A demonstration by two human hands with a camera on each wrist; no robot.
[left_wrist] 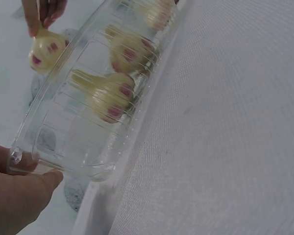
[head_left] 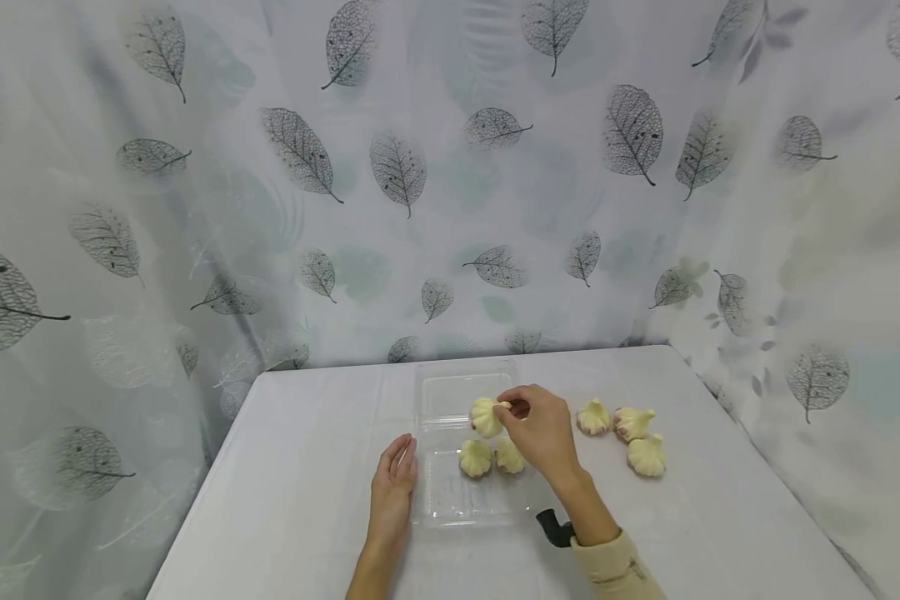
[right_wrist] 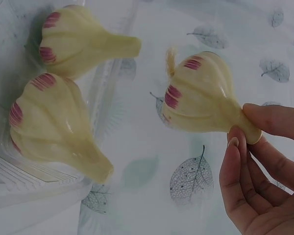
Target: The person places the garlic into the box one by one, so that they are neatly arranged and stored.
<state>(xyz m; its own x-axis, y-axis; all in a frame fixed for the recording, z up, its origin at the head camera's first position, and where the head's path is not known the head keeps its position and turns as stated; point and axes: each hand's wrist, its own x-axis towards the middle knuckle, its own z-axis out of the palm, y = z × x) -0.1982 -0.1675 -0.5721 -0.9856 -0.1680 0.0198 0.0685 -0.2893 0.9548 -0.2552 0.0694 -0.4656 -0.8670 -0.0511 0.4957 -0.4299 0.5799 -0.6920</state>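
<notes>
My right hand (head_left: 542,427) pinches a garlic bulb (right_wrist: 201,93) by its stem between thumb and fingers. The bulb, pale yellow with purple patches, is held over a clear plastic clamshell container (head_left: 450,508) whose lid (head_left: 453,392) lies open at the far side. Two more garlic bulbs, a left one (head_left: 476,458) and a right one (head_left: 509,456), sit side by side in the container's near half. At the container's left edge is my left hand (head_left: 393,483); in the left wrist view its thumb (left_wrist: 46,181) and fingers hold the rim at a corner.
Three garlic bulbs lie grouped on the white-covered table (head_left: 307,483) to the right: one on the left (head_left: 593,417), one behind (head_left: 632,423) and one nearer (head_left: 647,456). Behind the table hangs a leaf-print curtain (head_left: 435,225). A black strap (head_left: 553,528) shows by the right wrist.
</notes>
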